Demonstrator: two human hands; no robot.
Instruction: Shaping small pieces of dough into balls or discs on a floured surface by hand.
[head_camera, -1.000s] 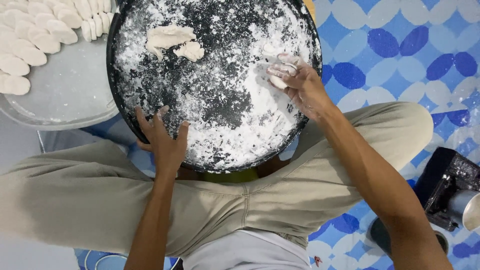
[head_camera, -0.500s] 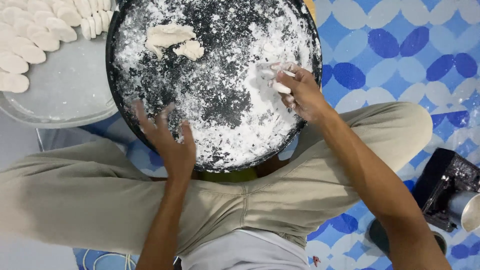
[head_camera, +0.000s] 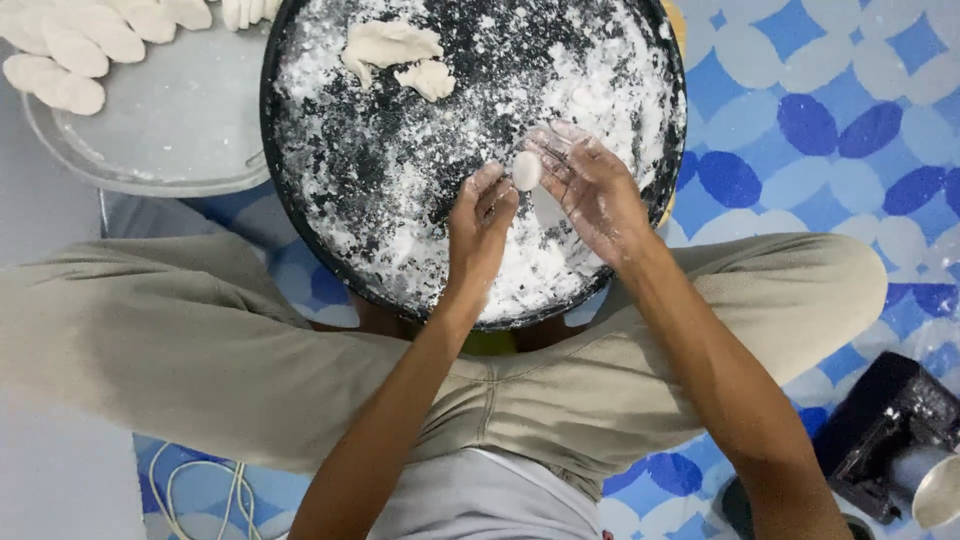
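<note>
A round black tray (head_camera: 300, 230) dusted with white flour rests across my crossed legs. Over its near middle, my left hand (head_camera: 478, 228) and my right hand (head_camera: 592, 190) meet. A small oval piece of white dough (head_camera: 526, 170) sits between them, held by the left fingertips against the open, floury right palm. Two bigger lumps of dough (head_camera: 392, 50) lie at the far side of the tray.
A shallow grey tray (head_camera: 170, 140) at the upper left carries several shaped dough pieces (head_camera: 70, 60). The floor mat (head_camera: 820, 110) is blue and white. A black machine (head_camera: 890, 440) stands at the lower right. A white cord (head_camera: 200, 490) lies at the lower left.
My left hand left the tray's near rim and moved right and up to the middle. My right hand moved left from the right rim with the dough piece, and the two hands now meet.
</note>
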